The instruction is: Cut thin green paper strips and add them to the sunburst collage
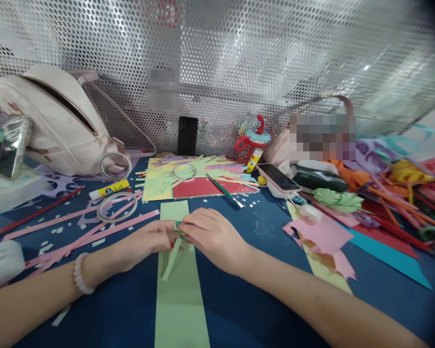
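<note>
My left hand [147, 243] and my right hand [212, 237] meet over a long light green paper sheet [181, 309] that lies on the blue table. Both pinch a narrow green paper strip [171, 263], whose upper end is rolled between my fingertips while the loose end hangs down toward me. A pale bead bracelet [80, 273] sits on my left wrist.
A white backpack [61, 123] stands back left; a glue stick [108, 189], a tape ring [116, 207] and pink strips [79, 231] lie nearby. Behind are a coloured paper collage [199, 180], a black phone [187, 135], red scissors [252, 140]. Right: a phone [278, 177], pink paper [322, 237], craft clutter [395, 193].
</note>
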`<state>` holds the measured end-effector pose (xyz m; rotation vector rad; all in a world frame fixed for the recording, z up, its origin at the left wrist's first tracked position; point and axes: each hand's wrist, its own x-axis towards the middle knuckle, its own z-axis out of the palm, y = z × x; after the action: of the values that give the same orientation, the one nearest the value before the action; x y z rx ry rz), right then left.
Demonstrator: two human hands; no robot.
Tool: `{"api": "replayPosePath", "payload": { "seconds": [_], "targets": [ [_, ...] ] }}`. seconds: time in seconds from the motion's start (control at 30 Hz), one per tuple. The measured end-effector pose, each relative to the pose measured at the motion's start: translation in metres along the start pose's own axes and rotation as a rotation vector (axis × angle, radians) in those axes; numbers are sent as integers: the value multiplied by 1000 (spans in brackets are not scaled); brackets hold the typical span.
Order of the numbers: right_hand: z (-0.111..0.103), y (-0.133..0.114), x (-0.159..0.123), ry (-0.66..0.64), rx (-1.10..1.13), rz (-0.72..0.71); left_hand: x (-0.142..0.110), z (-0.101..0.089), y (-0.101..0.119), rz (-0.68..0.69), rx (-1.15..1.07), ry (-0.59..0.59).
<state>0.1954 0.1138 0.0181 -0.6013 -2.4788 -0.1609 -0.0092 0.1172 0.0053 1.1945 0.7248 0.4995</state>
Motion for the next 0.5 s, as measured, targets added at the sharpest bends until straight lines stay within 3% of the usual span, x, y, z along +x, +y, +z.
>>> {"api": "replayPosePath", "payload": {
  "seconds": [0.17,0.37,0.5],
  "targets": [
    [0,0,-1,71,-66,-34,-3,1,4,-13,-14,-57],
    [-2,0,-1,144,-65,-32,-1,2,2,-30,10,-15],
    [-1,-1,-2,67,-48,-84,0,-3,0,-75,-70,34]
  ]
}}
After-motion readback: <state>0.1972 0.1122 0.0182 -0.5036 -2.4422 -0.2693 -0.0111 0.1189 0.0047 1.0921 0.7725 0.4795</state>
